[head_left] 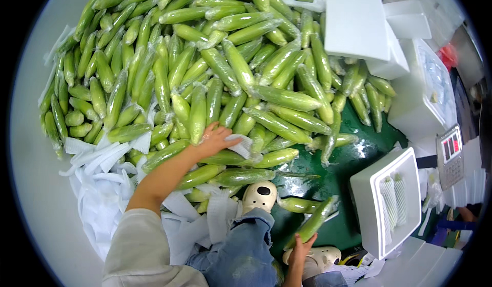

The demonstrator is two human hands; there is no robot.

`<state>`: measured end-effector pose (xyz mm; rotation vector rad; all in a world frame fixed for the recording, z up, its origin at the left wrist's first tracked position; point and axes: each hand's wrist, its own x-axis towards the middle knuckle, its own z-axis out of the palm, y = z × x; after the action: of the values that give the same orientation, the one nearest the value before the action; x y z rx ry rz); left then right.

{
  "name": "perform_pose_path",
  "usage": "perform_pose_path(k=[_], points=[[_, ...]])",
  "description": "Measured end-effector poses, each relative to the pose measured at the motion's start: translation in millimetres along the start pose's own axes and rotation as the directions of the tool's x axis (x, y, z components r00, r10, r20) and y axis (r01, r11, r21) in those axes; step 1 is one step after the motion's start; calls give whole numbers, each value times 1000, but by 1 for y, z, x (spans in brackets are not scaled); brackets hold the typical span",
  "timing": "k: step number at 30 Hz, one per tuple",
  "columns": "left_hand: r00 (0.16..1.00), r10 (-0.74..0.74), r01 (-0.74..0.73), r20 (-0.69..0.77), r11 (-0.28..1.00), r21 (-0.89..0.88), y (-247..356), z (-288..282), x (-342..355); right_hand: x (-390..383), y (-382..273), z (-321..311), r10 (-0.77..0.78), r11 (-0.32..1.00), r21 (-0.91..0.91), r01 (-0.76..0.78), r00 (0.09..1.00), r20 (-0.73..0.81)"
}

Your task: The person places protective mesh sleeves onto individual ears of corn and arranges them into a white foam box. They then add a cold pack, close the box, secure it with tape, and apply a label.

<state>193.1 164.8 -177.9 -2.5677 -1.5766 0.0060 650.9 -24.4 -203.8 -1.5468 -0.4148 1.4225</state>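
My left hand (218, 139) reaches over a heap of corn ears (225, 66) in green husks, each wrapped in clear film. Its closed fingers pinch a short white foam net sleeve (242, 146), just above the wrapped ears. Low on the right, my right hand (302, 248) is wrapped round the lower end of one corn ear (319, 219), which tilts up to the right. Beside that ear, another corn ear (297, 205) lies on the green floor. Part of the right hand's fingers is hidden behind the ear.
White foam sleeves (102, 189) lie piled at left and around my cream clogs (260, 196). To the right stands an open white foam box (359, 184) with two netted ears inside. Further right are a scale display (451, 151), more foam boxes (420, 92) and a white lid (356, 25).
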Motion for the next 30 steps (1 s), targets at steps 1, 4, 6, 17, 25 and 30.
perform_pose_path(k=[1,4,6,17,25,30], points=[[997,30,-31,-65,1000,-5,-4,-5,6,0,10,-2,-40,996,-76,37,998,-40],[976,-170,154,-138,981,-118,23,-51,25,-7,26,15,-65,988,-143,49,992,-110],[963,-252,211,-93,926,-313,55,-86,51,12,23,20,-115,973,-214,92,989,-97],[944,299,185,141,-124,-975,247,-84,138,53,-130,84,-180,971,197,135,955,234],[962,273,-79,-30,172,-982,262,-36,158,76,-142,46,226,946,152,-287,918,326],[749,106,646,654,-338,-685,260,-29,128,56,-57,30,109,953,226,-202,924,366]])
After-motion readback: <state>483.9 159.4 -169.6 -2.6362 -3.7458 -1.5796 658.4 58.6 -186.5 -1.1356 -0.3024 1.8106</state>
